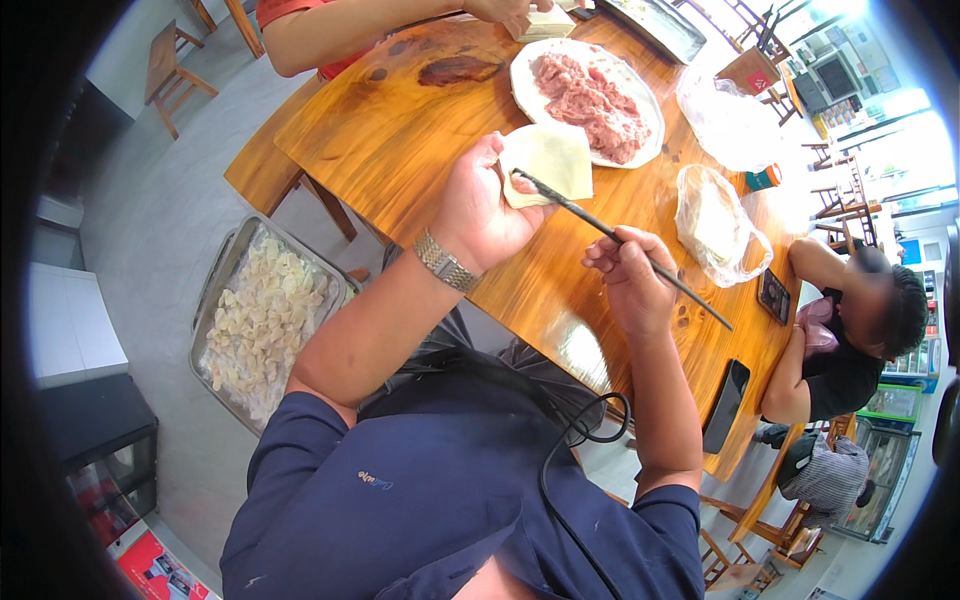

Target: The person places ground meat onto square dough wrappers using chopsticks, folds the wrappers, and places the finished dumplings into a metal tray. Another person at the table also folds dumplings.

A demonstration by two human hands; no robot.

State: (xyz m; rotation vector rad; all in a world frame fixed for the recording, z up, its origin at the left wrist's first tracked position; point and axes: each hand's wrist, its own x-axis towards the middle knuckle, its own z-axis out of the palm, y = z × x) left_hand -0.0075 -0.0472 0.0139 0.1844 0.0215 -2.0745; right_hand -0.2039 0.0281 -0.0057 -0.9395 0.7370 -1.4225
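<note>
My left hand [487, 206], with a metal-band watch [444, 260] on its wrist, holds a stack of square dough wrappers [551, 159] over the table. In my right hand [637, 281] is a dark stick [600, 223], perhaps a chopstick. Its far tip touches a small dab of pink minced meat [523, 184] at the near left part of the top wrapper. Just beyond the wrappers stands a white plate [523, 80] heaped with pink minced meat [596, 101].
A metal tray [201, 341] of folded dumplings [262, 315] is at my left. Plastic-bagged wrappers [712, 225], two phones [726, 405] and an orange-and-teal container [763, 178] lie rightward on the wooden table [420, 142]. One person's arm [360, 30] works across; another person [840, 352] sits at right.
</note>
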